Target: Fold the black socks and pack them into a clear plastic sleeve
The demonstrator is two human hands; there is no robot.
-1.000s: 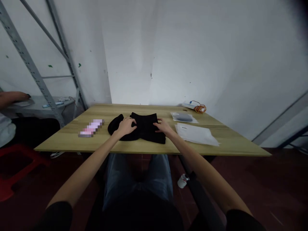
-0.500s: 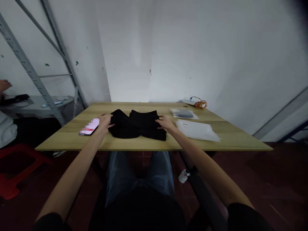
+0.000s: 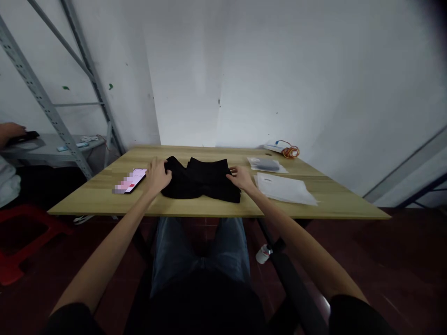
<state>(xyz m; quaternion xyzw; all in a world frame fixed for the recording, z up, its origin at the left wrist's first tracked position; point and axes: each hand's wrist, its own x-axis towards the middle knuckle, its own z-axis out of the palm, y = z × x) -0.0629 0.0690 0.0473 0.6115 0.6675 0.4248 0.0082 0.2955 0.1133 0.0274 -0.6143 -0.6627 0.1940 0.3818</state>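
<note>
Room to pass behind black cloth (image 3: 202,180), phone (image 3: 137,177) blocking left, white bag (image 3: 286,190) blocking right

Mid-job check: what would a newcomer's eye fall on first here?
The black cloth, between the left hand and the right hand on the wooden table. Then the phone, screen lit, left of the left hand, and the large white packet towards the right. The red stool also stands out, far left.

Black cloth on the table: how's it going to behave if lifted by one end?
Probably floppy: the black cloth has a soft, uneven outline, so it would likely sag. It seems unlikely to roll or tip, lying low and spread out on the table. Breakage looks unlikely, since it appears to be fabric.
</note>
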